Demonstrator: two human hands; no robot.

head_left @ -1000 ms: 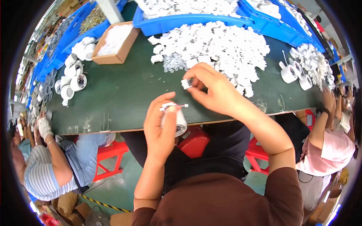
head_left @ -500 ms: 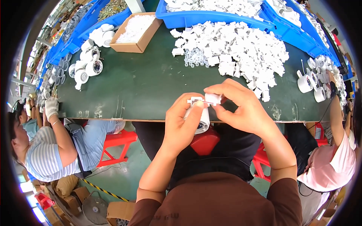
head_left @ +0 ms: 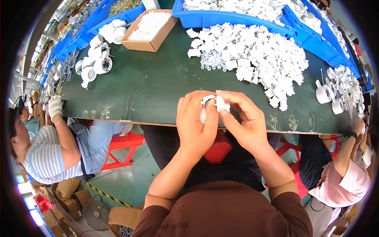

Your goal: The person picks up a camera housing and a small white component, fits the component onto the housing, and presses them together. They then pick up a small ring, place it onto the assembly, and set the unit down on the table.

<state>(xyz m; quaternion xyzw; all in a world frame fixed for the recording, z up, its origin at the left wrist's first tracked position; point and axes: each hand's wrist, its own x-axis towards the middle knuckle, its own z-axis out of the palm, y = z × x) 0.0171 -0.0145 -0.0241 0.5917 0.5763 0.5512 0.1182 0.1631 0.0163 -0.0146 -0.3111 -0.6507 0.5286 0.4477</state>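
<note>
Close to the table's near edge, my left hand (head_left: 193, 124) is closed around a white plastic housing (head_left: 203, 113), mostly covered by my fingers and thumb. Between the thumb and fingers of my right hand (head_left: 248, 124) is a small white plastic piece (head_left: 222, 104), held right up against the housing's top end. Whether the two are joined cannot be seen. Beyond my hands lies a big heap of similar small white plastic pieces (head_left: 252, 53), with a patch of little clear plastic rings (head_left: 213, 60) at its left side.
White round units with dark lenses (head_left: 94, 63) stand at the left, near a cardboard box (head_left: 139, 45) of translucent parts. Blue bins (head_left: 237, 19) line the back. More white units (head_left: 324, 94) sit at the right. Co-workers sit on both sides; a gloved hand (head_left: 55, 106) is at the left.
My hands have come closer together, and my left hand has turned, covering more of the housing. The co-worker's hand at the right has drawn back toward the near edge. The view has shifted slightly.
</note>
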